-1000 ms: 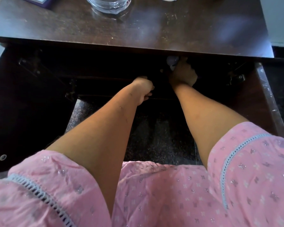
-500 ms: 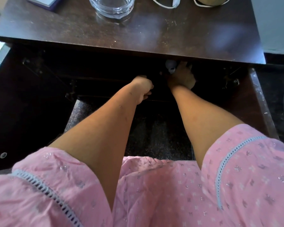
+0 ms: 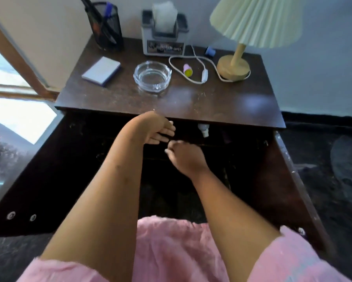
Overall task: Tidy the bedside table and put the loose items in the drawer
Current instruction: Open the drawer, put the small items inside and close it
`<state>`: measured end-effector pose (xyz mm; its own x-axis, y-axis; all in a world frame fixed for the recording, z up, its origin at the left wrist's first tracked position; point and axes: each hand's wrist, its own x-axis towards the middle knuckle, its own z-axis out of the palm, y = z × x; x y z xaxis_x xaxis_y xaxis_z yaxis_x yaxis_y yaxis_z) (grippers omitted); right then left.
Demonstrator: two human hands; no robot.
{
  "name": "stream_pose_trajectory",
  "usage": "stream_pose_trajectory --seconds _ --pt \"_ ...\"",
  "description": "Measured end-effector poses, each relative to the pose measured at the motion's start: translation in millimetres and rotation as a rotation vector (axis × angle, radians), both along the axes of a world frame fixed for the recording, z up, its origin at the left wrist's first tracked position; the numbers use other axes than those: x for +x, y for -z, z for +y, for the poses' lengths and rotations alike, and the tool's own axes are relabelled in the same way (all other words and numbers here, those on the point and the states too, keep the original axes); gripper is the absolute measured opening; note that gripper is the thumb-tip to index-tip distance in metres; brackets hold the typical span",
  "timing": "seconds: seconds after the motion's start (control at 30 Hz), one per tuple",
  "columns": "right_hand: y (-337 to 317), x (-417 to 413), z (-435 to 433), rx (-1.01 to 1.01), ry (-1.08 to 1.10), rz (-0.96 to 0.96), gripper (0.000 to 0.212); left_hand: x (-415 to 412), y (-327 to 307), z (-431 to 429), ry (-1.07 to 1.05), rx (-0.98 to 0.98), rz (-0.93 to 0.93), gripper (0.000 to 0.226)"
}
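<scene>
The dark wooden bedside table (image 3: 221,104) stands in front of me with its drawer (image 3: 289,180) pulled out below the top. A small white bottle (image 3: 204,130) lies in the drawer's dark back, just under the table edge. My left hand (image 3: 158,131) hovers over the drawer with fingers spread, holding nothing. My right hand (image 3: 183,157) is lower and nearer to me, fingers loosely curled, empty, apart from the bottle. On the tabletop lie a purple-edged notepad (image 3: 101,71), a glass ashtray (image 3: 152,75) and a small pink and yellow item (image 3: 187,70).
At the back of the top stand a mesh pen holder (image 3: 105,27), a tissue dispenser (image 3: 164,35) and a lamp (image 3: 235,66) with a white switch cord (image 3: 204,75). A small blue object (image 3: 210,51) sits beside the lamp. A window is at the left, dark floor at the right.
Both hands have come back out of the drawer's rear; the left fist has opened and the right hand has let go of the white bottle. My view has lifted onto the whole tabletop.
</scene>
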<state>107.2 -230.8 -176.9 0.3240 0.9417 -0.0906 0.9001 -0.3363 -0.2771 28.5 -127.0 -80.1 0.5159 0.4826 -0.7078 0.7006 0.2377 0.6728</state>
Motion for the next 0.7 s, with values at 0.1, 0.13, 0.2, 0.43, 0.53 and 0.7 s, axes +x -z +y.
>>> stream_pose_trajectory --seconds 0.1,0.13,0.2,0.43,0.53,0.7 --pt "-16.7 -6.0 5.2 0.229 0.021 -0.040 0.026 -5.5 -13.6 15.6 -0.170 0.206 -0.158 0.010" --pt "-24.1 -2.2 12.3 0.351 0.060 -0.053 0.026 -4.0 -13.7 20.4 -0.252 0.298 -0.235 0.008" --pt "-41.4 11.0 29.2 0.601 0.122 -0.051 0.028 1.8 -13.7 27.2 -0.382 0.454 -0.328 0.009" --pt "-78.9 89.4 106.7 0.582 0.206 -0.075 0.026 20.7 -14.6 42.0 -0.500 0.707 -0.347 0.025" --pt "-70.8 112.3 136.4 0.390 0.236 -0.061 0.034 24.9 -8.6 51.6 -0.531 0.688 -0.351 0.027" --pt "-58.8 117.7 150.6 0.139 0.272 -0.136 0.032 26.4 12.0 61.4 -0.591 0.580 -0.357 0.026"
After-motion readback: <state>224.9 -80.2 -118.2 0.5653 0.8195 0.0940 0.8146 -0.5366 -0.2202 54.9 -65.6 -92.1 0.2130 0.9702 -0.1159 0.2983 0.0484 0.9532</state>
